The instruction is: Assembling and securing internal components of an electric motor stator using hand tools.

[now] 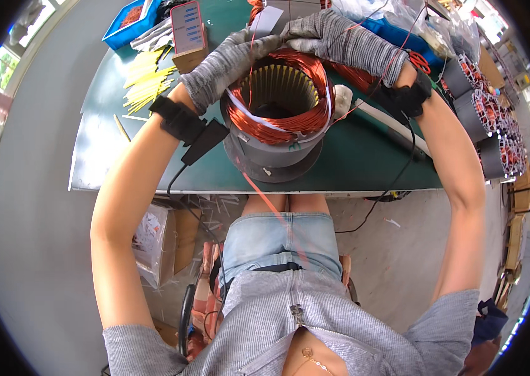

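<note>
A motor stator (pixel 272 153) with a grey round housing stands on the green bench in front of me. Thick bundles of copper winding wire (pixel 265 130) ring its top, with a white strip along the near left part. Yellow slot liners (pixel 280 74) line the bore. My left hand (pixel 236 61), in a grey striped knit glove, curls over the far left of the winding. Its fingertips nearly meet those of my right hand (pixel 327 37), gloved alike and bent over the far side. Both hands grip the winding there; the exact strands under the fingers are hidden.
Left on the bench (pixel 105 156) lie yellow strips (pixel 147 78), a small box (pixel 187 28) on a wooden block and a blue tray (pixel 130 25). Several wound stators (pixel 493 116) stack at right. A white tube (pixel 396 128) lies beside the stator; black cables hang from both wrists.
</note>
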Available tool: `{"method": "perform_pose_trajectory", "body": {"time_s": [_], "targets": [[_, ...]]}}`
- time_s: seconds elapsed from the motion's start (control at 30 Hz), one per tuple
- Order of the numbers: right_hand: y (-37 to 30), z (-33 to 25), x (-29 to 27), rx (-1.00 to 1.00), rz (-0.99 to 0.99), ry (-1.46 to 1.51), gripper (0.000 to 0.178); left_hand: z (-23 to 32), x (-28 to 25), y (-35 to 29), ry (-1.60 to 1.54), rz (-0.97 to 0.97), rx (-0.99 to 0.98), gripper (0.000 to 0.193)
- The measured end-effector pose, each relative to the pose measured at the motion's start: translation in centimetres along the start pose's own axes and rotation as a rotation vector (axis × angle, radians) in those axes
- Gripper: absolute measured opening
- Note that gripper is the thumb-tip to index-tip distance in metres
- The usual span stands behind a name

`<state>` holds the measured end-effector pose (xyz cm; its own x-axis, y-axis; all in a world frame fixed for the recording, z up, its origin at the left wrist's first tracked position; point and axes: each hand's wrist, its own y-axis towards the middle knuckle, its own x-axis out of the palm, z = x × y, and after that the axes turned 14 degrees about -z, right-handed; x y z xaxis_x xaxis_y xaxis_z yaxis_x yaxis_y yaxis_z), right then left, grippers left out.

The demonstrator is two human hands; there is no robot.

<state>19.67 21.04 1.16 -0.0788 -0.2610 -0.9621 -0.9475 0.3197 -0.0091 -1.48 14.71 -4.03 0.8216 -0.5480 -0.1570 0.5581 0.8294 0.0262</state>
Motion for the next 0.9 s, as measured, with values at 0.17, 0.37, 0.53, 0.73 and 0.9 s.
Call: {"method": "perform_pose_trajectory", "body": {"time_s": [0.17, 0.37, 0.53, 0.73, 0.9], "targets": [[0.0, -0.2, -0.2, -0.059, 0.044, -0.023, 0.015, 0.3, -0.1, -0.4, 0.106, 0.086, -0.018, 0.034], [0.1, -0.5, -0.5, -0.129, 0.065, -0.019, 0.011, 0.0, -0.4, -0.3, 0.136, 0.046, 0.035, 0.026], [-1.7, -0.8, -0.1, 0.008, 0.047, 0.06, 0.014, 0.1, 0.2, -0.7, 0.053, 0.061, 0.128, 0.026], [-2.9, -1.6, 0.2, 0.083, -0.067, 0.442, 0.02, -0.2, -0.3, -0.6, 0.19, 0.123, -0.014, 0.035], [-2.3, -2.1, 0.6, 0.154, 0.014, 0.63, 0.019, -1.3, -0.8, 0.1, 0.003, 0.029, 0.008, 0.025]]}}
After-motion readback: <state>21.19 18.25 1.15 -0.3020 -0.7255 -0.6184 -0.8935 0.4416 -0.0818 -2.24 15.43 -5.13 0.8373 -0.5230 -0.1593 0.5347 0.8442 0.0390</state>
